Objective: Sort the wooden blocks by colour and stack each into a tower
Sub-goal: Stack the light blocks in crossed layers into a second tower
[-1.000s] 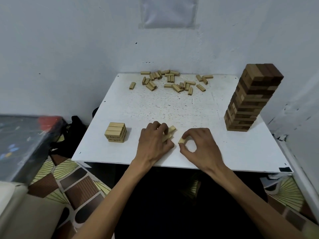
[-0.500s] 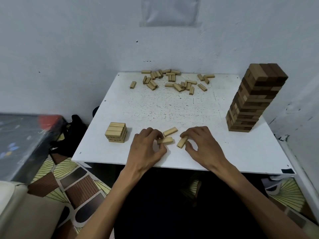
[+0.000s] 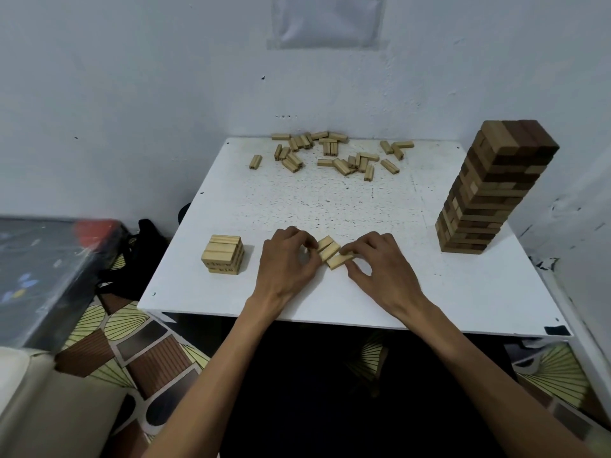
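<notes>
Head view, down over table (image 3: 330, 200)

Three lined-up blocks (image 3: 329, 251); one short stack (image 3: 223, 254); one tall tower (image 3: 489, 190); scattered blocks (image 3: 341, 166), roughly two dozen; one table (image 3: 463, 285).

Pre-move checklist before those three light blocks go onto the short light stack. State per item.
1. Three light blocks match the colour of the short light stack: ok.
2. Row flush: not ok, the nearest block lies skewed to the other two.
3. Left hand curled at the row's left ends, right hand pinching the nearest block: ok.
4. Hold good enough to lift all three at once: cannot tell.
5. Short light stack upright and square: ok.
6. Tall dark tower stands apart, to the right of both hands: ok.
</notes>
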Action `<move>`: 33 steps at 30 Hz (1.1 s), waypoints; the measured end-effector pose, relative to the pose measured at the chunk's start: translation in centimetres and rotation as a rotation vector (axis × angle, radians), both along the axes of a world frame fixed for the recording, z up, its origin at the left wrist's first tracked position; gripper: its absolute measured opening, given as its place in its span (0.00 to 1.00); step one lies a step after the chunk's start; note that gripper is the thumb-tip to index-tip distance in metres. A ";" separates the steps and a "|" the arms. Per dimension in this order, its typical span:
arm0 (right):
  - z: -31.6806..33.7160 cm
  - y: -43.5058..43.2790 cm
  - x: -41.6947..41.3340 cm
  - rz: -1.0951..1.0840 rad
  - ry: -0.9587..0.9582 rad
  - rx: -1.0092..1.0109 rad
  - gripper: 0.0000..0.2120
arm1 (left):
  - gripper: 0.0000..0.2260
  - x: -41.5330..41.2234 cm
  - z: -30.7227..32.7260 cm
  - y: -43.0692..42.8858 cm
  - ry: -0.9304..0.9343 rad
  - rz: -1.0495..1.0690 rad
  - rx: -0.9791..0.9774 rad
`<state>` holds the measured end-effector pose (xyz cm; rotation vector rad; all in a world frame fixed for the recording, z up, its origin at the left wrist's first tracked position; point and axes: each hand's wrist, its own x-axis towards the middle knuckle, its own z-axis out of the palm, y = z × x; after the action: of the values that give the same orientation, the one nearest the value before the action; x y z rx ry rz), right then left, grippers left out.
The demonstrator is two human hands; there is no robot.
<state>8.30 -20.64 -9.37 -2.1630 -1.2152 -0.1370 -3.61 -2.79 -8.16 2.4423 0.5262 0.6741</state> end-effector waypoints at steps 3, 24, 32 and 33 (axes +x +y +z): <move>0.1 0.4 -0.1 0.004 0.030 0.019 0.08 | 0.08 -0.4 0.0 -0.1 0.023 -0.015 -0.014; 0.4 -0.4 1.7 0.191 0.186 0.047 0.16 | 0.20 -1.0 -0.4 2.0 0.141 -0.300 -0.038; 0.5 -0.3 1.9 0.196 0.212 0.042 0.14 | 0.17 -0.6 0.0 1.9 0.143 -0.285 -0.101; 0.5 -0.3 1.9 0.199 0.220 0.037 0.14 | 0.17 -0.5 0.1 1.9 0.145 -0.282 -0.112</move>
<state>10.20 -20.94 -8.88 -1.9536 -1.2784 0.1572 -4.14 -0.93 -8.09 2.4076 0.2581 0.3438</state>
